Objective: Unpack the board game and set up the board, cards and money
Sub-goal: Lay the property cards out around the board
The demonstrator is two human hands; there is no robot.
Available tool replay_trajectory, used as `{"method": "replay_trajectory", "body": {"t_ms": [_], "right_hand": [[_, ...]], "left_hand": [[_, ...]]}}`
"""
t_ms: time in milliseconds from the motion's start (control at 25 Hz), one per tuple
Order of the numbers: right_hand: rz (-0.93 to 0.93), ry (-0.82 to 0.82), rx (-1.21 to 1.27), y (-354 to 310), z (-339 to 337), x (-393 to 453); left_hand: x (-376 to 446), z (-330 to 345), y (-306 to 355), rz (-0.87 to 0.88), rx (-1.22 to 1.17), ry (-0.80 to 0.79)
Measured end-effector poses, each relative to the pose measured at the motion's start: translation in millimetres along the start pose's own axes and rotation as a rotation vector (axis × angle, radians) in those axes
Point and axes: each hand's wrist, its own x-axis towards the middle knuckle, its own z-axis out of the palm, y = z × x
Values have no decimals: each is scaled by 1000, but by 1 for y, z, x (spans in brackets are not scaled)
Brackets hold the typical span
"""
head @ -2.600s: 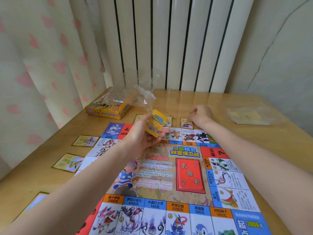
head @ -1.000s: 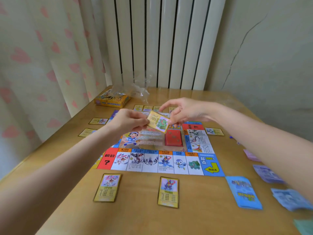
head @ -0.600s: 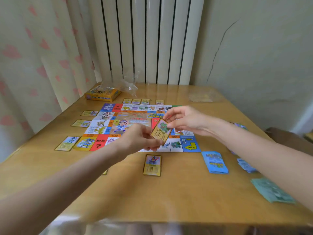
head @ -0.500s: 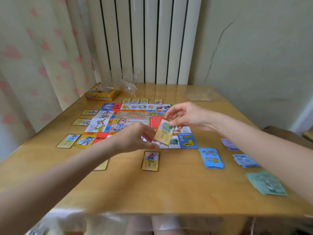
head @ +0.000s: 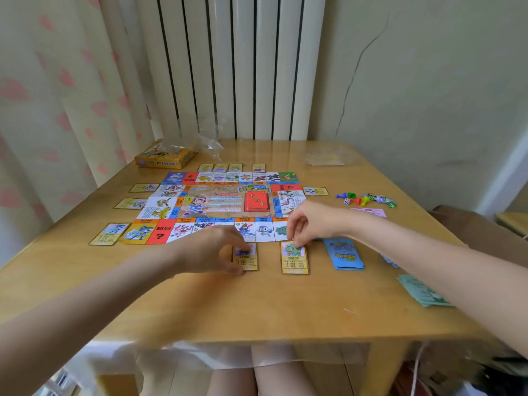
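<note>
We note a wooden table (head: 257, 304) with the game board (head: 220, 204) laid flat past its centre, toward 12 o'clock; a yellow game box (head: 164, 158) under clear plastic wrap (head: 200, 142) at the board's 11 o'clock; a blue card stack (head: 344, 254) at the board's 4 o'clock, green money (head: 423, 291) nearer the table's right edge; coloured pawns and a die (head: 364, 198) at the board's 3 o'clock. Yellow cards ring the board. Our right hand (head: 310, 224) pinches the top edge of the green-creature card (head: 294, 257), which lies flat just at the board's 6 o'clock edge; fingers curled narrow. Our left hand (head: 214, 250) hovers over the purple-creature card (head: 245, 257) just left of it; fingers loosely bent; whether they touch it we cannot tell.
</note>
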Motion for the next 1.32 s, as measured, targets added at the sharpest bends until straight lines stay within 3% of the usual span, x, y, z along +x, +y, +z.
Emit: {"method": "replay_trajectory", "body": {"t_ms": [240, 600, 720, 920, 1080, 1320], "right_hand": [[-20, 20, -152, -9, 4, 4], [-106, 111, -316, -6, 5, 7], [-50, 157, -208, 0, -25, -7], [252, -220, -498, 24, -42, -40], [236, -218, -444, 37, -31, -46], [296, -319, -501, 26, -28, -44]], "left_hand": [[2, -4, -2, -30, -214, 61], [25, -11, 20, 68, -149, 208], [39, -12, 35, 76, -204, 261], [68, 0, 71, 122, -169, 240], [77, 6, 85, 126, -44, 192], [77, 9, 84, 96, -143, 247]]}}
